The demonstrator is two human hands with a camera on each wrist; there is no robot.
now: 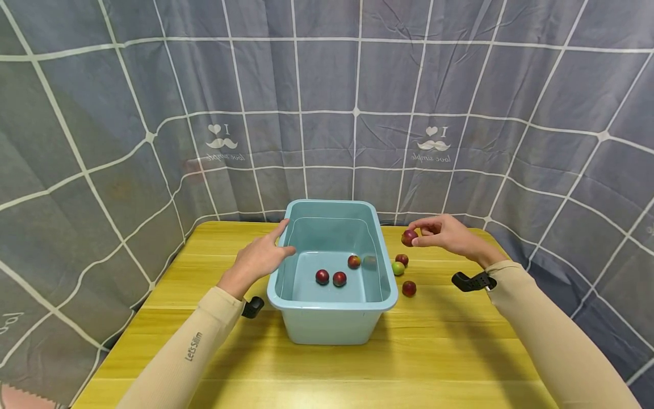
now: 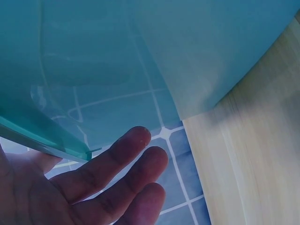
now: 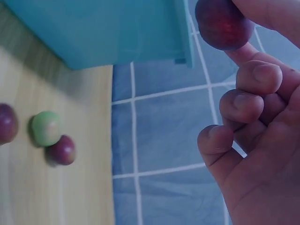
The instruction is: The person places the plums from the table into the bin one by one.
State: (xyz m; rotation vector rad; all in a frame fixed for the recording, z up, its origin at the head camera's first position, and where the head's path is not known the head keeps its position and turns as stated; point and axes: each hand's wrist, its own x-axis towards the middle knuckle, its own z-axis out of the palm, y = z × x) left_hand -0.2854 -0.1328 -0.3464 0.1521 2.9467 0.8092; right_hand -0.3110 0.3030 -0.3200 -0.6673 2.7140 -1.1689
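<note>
A dark red plum [image 1: 408,238] is pinched between the thumb and index finger of my right hand [image 1: 452,236], raised at the right of a light-blue plastic bin [image 1: 332,305]. That plum [image 3: 222,26] also shows in the right wrist view, with the other fingers curled below it. My left hand [image 1: 259,258] rests at the bin's left rim, thumb over the edge. Its fingers [image 2: 126,173] stay loosely extended outside the wall. On the bin's floor lie three red plums [image 1: 339,279]. Beside its right wall are a green plum [image 1: 398,268] and two red plums [image 1: 409,288].
The bin stands on a yellow wood-grain table [image 1: 225,352]. A grey curtain [image 1: 327,136] with white grid lines hangs behind the table and along both sides. Black straps [image 1: 475,282] sit at both wrists over beige sleeves.
</note>
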